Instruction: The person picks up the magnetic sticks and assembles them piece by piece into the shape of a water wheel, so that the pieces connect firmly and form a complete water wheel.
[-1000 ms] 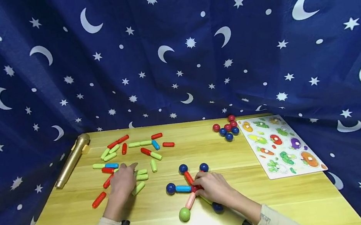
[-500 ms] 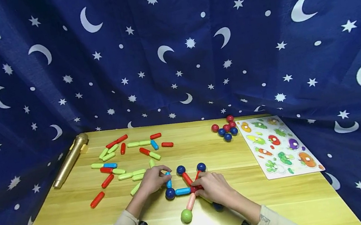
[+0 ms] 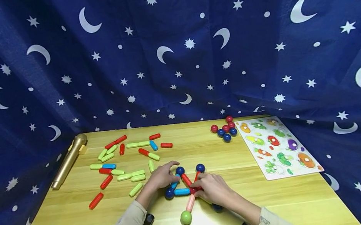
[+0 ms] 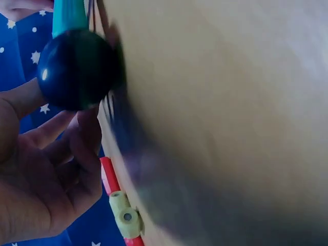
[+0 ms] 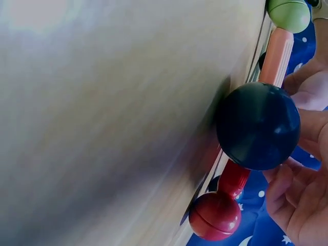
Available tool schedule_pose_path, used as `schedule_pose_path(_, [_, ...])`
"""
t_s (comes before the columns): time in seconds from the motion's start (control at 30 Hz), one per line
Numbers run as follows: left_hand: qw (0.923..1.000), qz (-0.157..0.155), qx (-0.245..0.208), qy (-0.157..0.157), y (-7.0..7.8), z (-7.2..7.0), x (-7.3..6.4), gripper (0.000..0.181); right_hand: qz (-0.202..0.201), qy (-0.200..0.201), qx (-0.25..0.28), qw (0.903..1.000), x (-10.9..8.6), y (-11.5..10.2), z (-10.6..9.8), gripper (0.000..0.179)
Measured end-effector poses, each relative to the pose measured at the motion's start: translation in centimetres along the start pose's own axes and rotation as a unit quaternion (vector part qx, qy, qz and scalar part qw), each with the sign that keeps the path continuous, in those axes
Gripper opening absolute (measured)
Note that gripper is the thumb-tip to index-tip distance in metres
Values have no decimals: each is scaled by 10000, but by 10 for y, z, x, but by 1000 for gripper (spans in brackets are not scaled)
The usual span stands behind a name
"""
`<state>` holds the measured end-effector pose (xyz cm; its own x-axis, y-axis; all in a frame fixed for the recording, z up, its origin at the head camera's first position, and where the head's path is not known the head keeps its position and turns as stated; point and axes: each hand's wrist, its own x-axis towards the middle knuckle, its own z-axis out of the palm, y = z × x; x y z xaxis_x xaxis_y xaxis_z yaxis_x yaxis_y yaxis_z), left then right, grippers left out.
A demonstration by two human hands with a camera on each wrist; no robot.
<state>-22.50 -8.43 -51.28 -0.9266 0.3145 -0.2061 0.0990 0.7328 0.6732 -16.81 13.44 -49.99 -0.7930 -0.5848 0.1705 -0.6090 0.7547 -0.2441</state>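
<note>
A star-shaped figure of magnetic rods and balls lies in mid-table in the head view. Its red centre ball (image 3: 193, 191) is pinched by my right hand (image 3: 216, 190), which hides part of it. My left hand (image 3: 159, 178) pinches a blue magnetic rod (image 3: 175, 183) slanting between the left navy ball (image 3: 169, 193) and an upper navy ball (image 3: 180, 171). Another blue rod (image 3: 182, 192) joins the left ball to the centre. A pink rod (image 3: 190, 203) leads down to a green ball (image 3: 186, 217). In the right wrist view, a large navy ball (image 5: 259, 125) blocks the fingertips.
Loose red rods (image 3: 96, 200), lime rods (image 3: 136, 189) and a few blue ones spread across the left. Red and navy balls (image 3: 227, 137) cluster at the back. A vegetable puzzle board (image 3: 261, 162) lies right, a gold microphone (image 3: 69, 162) far left. Starry curtain (image 3: 174, 70) surrounds the table.
My left hand has come from the loose rods to the figure with a blue rod. That rod has swung from upright to slanting toward the upper navy ball. My right hand stays at the centre.
</note>
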Motion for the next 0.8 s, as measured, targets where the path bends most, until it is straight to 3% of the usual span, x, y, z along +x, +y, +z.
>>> schedule_pose_path(0.13, [9999,-9,-12,102,-1,1,2,47,-20,-91,-16,10000,-1,0,0,22])
schedule_pose_path(0.23, [9994,31,-5,359,-8,-5,-6,37,-73,-139,-65,9999,0,-1,0,20])
schedule_pose_path(0.33, [9955,-65,413,852,-18,-20,-23,22,-134,-77,-117,9998,0,0,1,18])
schedule_pose_path(0.4, [9885,-298,885,1188,-27,-34,-38,14,-124,-28,-105,9999,0,0,1,17])
schedule_pose_path(0.47, [9814,-597,1247,1334,-36,-46,-53,13,-71,6,-131,9999,0,0,2,18])
schedule_pose_path(0.63, [9733,-1073,1643,1189,-57,-57,-80,29,97,85,-281,9995,1,2,1,19])
schedule_pose_path(0.8, [9732,-955,1723,1188,-66,-52,-82,31,255,77,-252,9993,4,4,1,25])
